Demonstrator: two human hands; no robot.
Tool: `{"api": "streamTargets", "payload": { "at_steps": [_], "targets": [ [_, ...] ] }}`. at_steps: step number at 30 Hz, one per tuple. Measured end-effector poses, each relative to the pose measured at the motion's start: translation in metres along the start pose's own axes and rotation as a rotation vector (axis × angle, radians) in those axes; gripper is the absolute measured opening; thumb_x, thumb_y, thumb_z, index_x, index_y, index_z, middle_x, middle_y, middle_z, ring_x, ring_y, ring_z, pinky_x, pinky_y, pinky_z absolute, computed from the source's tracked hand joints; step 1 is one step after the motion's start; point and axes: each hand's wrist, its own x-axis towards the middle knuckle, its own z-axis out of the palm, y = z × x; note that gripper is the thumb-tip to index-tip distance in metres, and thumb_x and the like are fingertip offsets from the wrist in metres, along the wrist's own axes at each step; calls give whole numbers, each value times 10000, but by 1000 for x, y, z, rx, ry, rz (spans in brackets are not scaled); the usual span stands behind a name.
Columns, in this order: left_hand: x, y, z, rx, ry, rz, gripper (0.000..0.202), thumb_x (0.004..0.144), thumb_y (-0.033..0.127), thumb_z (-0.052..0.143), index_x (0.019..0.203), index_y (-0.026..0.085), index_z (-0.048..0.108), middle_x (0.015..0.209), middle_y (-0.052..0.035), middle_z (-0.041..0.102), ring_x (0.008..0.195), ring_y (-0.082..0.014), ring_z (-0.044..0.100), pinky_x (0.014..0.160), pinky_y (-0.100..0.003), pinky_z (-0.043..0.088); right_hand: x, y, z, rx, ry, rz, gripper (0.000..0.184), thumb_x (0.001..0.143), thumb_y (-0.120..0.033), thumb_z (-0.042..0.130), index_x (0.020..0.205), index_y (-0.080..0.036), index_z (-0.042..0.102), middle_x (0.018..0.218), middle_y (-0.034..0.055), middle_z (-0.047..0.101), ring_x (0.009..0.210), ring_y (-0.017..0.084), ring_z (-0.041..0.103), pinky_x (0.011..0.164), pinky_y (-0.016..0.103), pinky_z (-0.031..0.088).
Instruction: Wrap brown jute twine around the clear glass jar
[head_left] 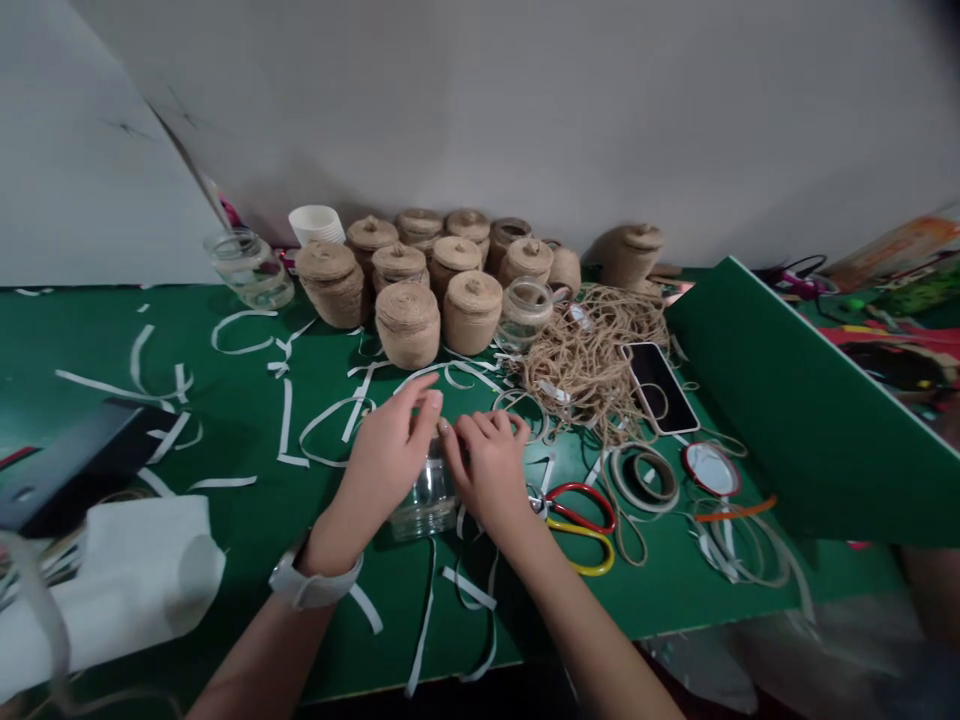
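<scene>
A small clear glass jar (427, 500) stands on the green table (225, 420) near the front edge. My left hand (386, 455) curls over its left side, thumb and fingers pinched together at the rim. My right hand (487, 465) curls over the right side, fingertips meeting the left hand's at the jar's top. What the fingertips pinch is too small to make out. A white watch (311, 585) sits on my left wrist.
Several jute-wrapped jars (409, 320) stand at the back with a bare jar (525, 312) and a tangle of jute cord (585, 365). A phone (660, 388), tape rolls (645, 478) and red and yellow scissors (581, 520) lie right. White strips litter the table.
</scene>
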Motion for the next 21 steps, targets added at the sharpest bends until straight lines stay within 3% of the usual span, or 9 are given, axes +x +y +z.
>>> {"api": "streamTargets", "payload": {
  "at_steps": [2, 4, 7, 13, 17, 21],
  "targets": [
    [0, 3, 2, 57, -32, -16, 404, 966, 436, 405, 865, 186, 705, 867, -77, 755, 810, -235, 687, 749, -327, 513, 3, -2, -1, -1, -23, -11, 264, 991, -314, 450, 792, -214, 593, 818, 22, 680, 875, 212, 517, 915, 408, 263],
    [-1, 0, 4, 3, -34, -78, 443, 951, 474, 437, 710, 194, 681, 757, -55, 740, 695, -209, 661, 661, -297, 495, 6, -3, -2, 19, -51, 5, 274, 985, -358, 463, 789, -208, 582, 829, 30, 687, 876, 216, 523, 920, 413, 264],
    [-4, -9, 8, -226, -4, -172, 404, 902, 515, 531, 747, 190, 713, 806, -43, 762, 745, -202, 685, 688, -275, 514, 7, -2, -3, 87, -85, 37, 307, 974, -417, 481, 763, -204, 547, 805, 23, 683, 864, 206, 535, 926, 401, 274],
    [-9, -22, 22, -566, -5, -234, 444, 908, 542, 538, 913, 157, 761, 951, -86, 774, 843, -224, 704, 769, -313, 550, 0, 7, -14, 177, -91, 79, 302, 1007, -356, 416, 772, -207, 534, 813, 7, 676, 872, 190, 538, 938, 386, 264],
    [-8, -22, 22, -540, -12, -190, 383, 922, 495, 546, 942, 175, 755, 995, -73, 769, 902, -225, 702, 833, -323, 546, -7, 15, -15, 151, -93, 112, 329, 1014, -338, 405, 738, -202, 524, 782, 2, 666, 853, 187, 529, 912, 379, 266],
    [-1, -9, 11, -231, -105, -23, 300, 949, 389, 498, 998, 188, 716, 1051, -65, 750, 981, -233, 682, 866, -330, 518, -8, 15, -12, 134, -56, 119, 321, 1004, -315, 433, 724, -202, 542, 759, 0, 657, 855, 187, 525, 896, 372, 264]
  ]
}}
